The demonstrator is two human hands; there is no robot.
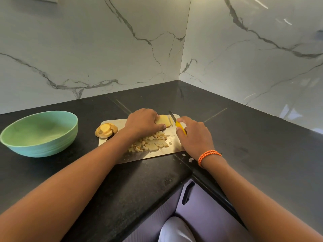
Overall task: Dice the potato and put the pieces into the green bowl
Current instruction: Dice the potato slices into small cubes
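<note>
On a pale cutting board (pixel 174 145) my left hand (pixel 142 122) holds down a stack of yellow potato slices (pixel 163 120), fingers curled over it. My right hand (pixel 194 135) grips a yellow-handled knife (pixel 176 122); its blade stands just right of the stack, beside a thin cut strip. A heap of diced potato (pixel 150 142) lies in the middle of the board. Several uncut potato slices (pixel 105 130) sit at the board's left end. The green bowl (pixel 40 133) stands to the left on the black counter, with nothing visible inside.
A few stray potato bits (pixel 189 158) lie on the black counter (pixel 253 140) off the board's right corner. Marble walls meet in a corner behind. The counter's front edge runs close below the board, with a purple cabinet and its handle (pixel 187 193) underneath.
</note>
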